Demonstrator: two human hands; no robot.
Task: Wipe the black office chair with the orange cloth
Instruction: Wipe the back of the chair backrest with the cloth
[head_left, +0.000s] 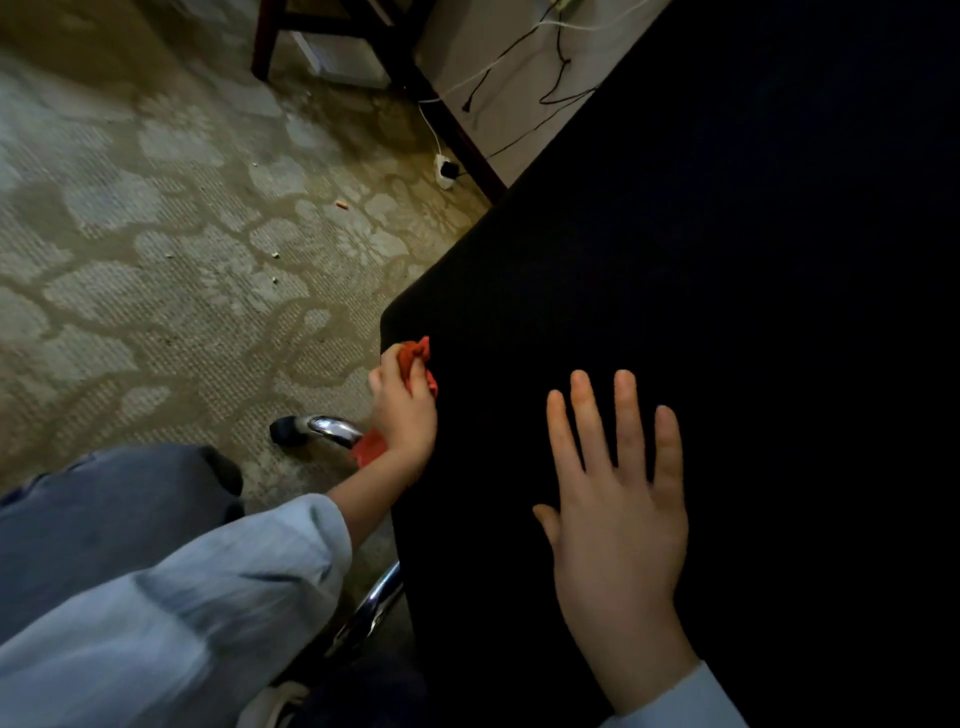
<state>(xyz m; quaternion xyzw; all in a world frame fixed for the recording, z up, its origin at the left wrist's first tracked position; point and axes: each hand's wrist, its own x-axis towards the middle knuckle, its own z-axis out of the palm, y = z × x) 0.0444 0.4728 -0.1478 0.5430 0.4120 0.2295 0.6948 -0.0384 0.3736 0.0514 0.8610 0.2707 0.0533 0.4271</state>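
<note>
1. The crumpled orange cloth (415, 358) sits at the left edge of the broad, black fabric-covered office chair (675, 312), a little left of the frame's centre. It touches the chair's rounded corner.
2. The left hand (405, 415) grips the cloth with its fingers curled round it. One bunch sticks out above the knuckles and another fold shows below the wrist.
3. The right hand (618, 519) lies against the chair's dark surface in the lower middle of the frame. Its fingers are straight and spread wide, holding nothing.
4. Both arms wear pale blue sleeves (208, 597), the left one filling the lower left corner.
5. A grey-blue trouser knee (104, 509) shows at the left edge above that sleeve.
6. A curved chrome chair leg (332, 428) ending in a black caster (285, 431) stands on the floor just left of the left hand. Another chrome tube (374, 608) runs under the chair lower down.
7. A beige carpet with a pale floral pattern (156, 234) covers the left half of the frame.
8. At the top, black and white cables (561, 57) trail down a light wall to a white power strip (444, 171) on the carpet, which holds a black plug.
9. A dark wooden furniture leg (265, 41) stands at the upper left.
</note>
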